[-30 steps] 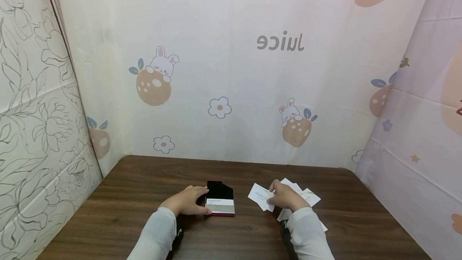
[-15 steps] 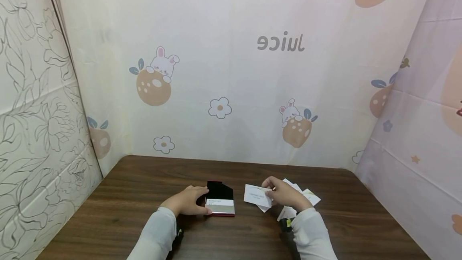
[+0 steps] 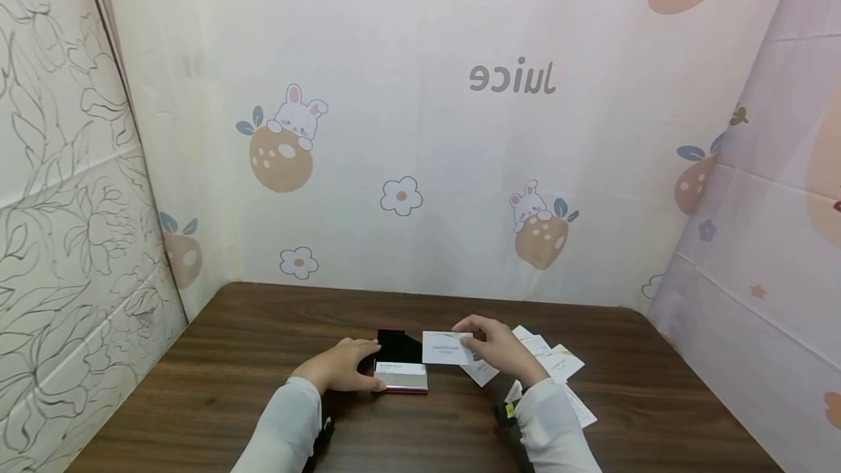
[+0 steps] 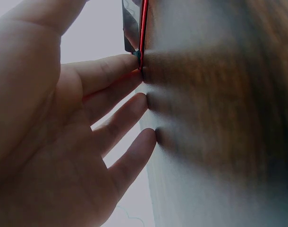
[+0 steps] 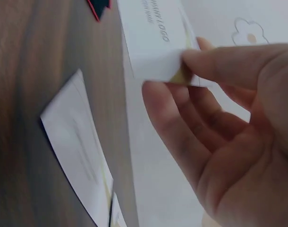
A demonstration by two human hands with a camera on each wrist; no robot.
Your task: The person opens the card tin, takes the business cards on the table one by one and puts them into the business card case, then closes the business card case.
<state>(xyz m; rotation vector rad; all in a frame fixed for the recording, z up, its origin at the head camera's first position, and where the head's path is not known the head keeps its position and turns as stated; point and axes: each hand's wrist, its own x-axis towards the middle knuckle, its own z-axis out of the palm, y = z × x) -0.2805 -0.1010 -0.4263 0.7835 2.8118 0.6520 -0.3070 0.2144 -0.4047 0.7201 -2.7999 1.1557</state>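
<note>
Across a dark brown wood-grain table (image 3: 217, 385), the right hand (image 3: 497, 349) pinches a white rectangular printed card (image 3: 443, 349) between thumb and fingers, while the left hand (image 3: 342, 366), its fingers loosely extended, touches the left side of an opened silver-and-black card case with red edges (image 3: 396, 347). Raised off the table, the pinched card is just beside the case's black flap, and another white card (image 3: 399, 368) shows in the case. Further white printed cards (image 3: 563, 363) lie scattered around the right hand, before a pale cartoon-print cloth backdrop (image 3: 420, 130).
</note>
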